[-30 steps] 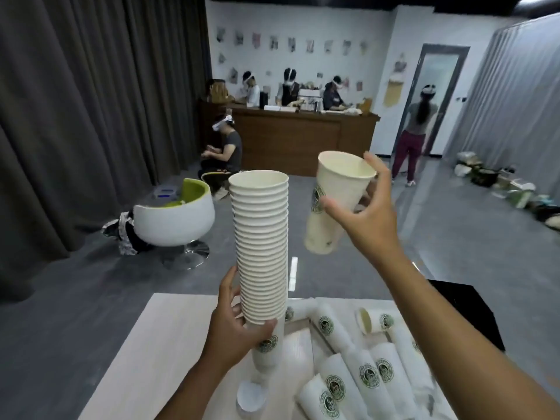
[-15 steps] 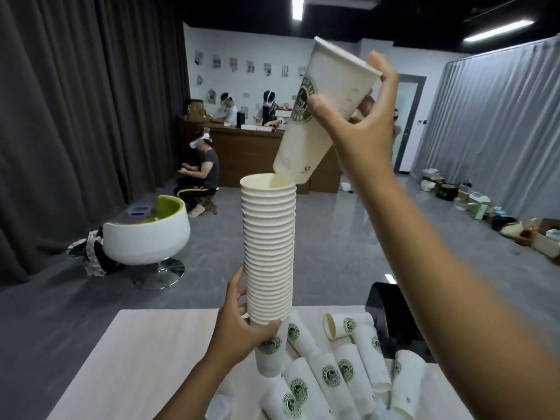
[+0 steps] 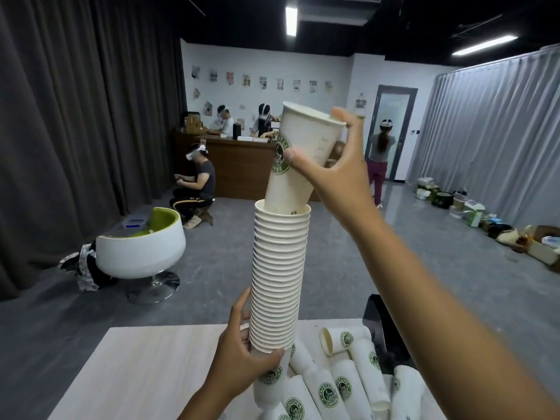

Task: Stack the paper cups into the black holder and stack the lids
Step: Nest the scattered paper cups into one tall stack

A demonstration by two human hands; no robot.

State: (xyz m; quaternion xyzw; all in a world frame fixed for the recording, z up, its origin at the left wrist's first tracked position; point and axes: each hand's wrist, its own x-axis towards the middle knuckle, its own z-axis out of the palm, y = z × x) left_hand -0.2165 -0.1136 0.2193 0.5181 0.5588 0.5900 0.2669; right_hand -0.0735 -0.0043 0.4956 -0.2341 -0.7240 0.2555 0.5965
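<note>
Head view: the left hand (image 3: 242, 363) grips the bottom of a tall stack (image 3: 280, 277) of nested paper cups, fingers and thumb curled round it, holding it upright above the near edge of the table (image 3: 151, 368). The right hand (image 3: 336, 174) holds a single cup (image 3: 298, 159) from the right, thumb on its green logo and fingers round its far side up to the rim. The cup leans to the right, and its base sits inside the top cup of the stack. Loose cups (image 3: 342, 386) lie on their sides on the table, near right of the stack. A black holder (image 3: 385, 325) shows at the table's far right edge, mostly hidden behind the right forearm.
</note>
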